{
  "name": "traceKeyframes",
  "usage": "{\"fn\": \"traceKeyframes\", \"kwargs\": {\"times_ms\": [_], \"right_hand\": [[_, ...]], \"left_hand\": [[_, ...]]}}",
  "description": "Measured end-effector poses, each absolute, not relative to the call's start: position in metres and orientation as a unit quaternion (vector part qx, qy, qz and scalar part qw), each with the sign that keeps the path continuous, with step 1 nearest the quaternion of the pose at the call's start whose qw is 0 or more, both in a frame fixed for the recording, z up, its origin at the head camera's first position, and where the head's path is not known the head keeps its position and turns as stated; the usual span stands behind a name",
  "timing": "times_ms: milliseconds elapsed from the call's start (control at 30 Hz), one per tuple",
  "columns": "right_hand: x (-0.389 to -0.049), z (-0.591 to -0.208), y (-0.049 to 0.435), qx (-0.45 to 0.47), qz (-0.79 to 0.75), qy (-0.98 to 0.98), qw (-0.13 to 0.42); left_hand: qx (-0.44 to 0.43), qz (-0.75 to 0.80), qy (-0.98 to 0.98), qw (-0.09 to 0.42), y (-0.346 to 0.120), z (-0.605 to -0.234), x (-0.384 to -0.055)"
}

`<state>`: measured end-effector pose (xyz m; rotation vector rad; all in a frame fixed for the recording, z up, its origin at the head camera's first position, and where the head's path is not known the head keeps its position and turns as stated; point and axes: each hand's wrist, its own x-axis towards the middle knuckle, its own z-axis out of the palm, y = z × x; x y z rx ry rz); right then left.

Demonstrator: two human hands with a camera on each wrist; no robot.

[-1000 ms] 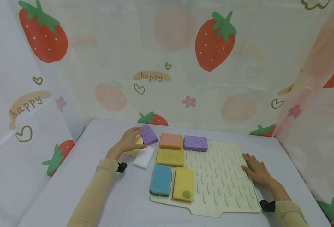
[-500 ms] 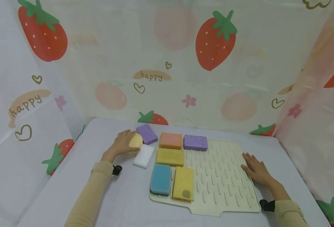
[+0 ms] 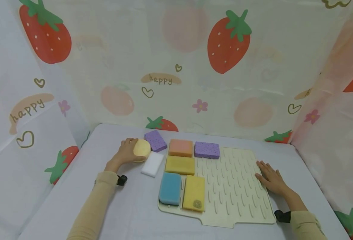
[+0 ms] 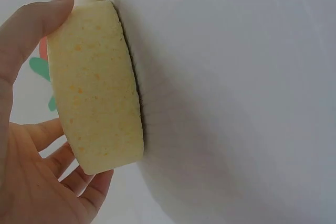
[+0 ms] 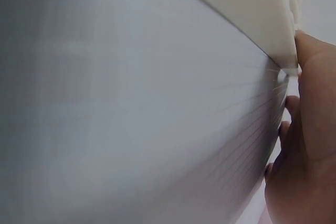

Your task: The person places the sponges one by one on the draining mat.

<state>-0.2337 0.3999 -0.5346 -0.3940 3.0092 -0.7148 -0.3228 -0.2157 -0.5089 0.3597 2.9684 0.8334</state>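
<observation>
My left hand (image 3: 125, 152) is around a round pale-yellow sponge (image 3: 142, 149) on the left of the table. In the left wrist view the thumb is at one end of the sponge (image 4: 97, 87) and the curled fingers are at the other, its speckled side facing the camera. Right beside it lie a purple sponge (image 3: 155, 141) and a white sponge (image 3: 152, 164). My right hand (image 3: 272, 179) rests flat with straight fingers at the right edge of a cream ridged mat (image 3: 236, 186); the right wrist view has the thumb touching the mat's edge (image 5: 252, 9).
On the mat's left part sit an orange sponge (image 3: 181, 148), a second purple sponge (image 3: 207, 150), a yellow sponge (image 3: 180, 165), a blue sponge (image 3: 170, 188) and another yellow one with a round mark. Patterned cloth walls (image 3: 176, 100) enclose the white table (image 3: 134, 213).
My left hand has drawn back from the purple sponge, down and left, and now grips the round yellow sponge. The right hand has stayed in place.
</observation>
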Motion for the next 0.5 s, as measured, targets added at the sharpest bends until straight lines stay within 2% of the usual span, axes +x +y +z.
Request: {"fn": "traceKeyframes", "kwargs": {"times_ms": [500], "right_hand": [[-0.233, -0.537, 0.400, -0.128, -0.230, 0.965, 0.003]], "left_hand": [[0.125, 0.266, 0.956, 0.002, -0.214, -0.493, -0.321]]}}
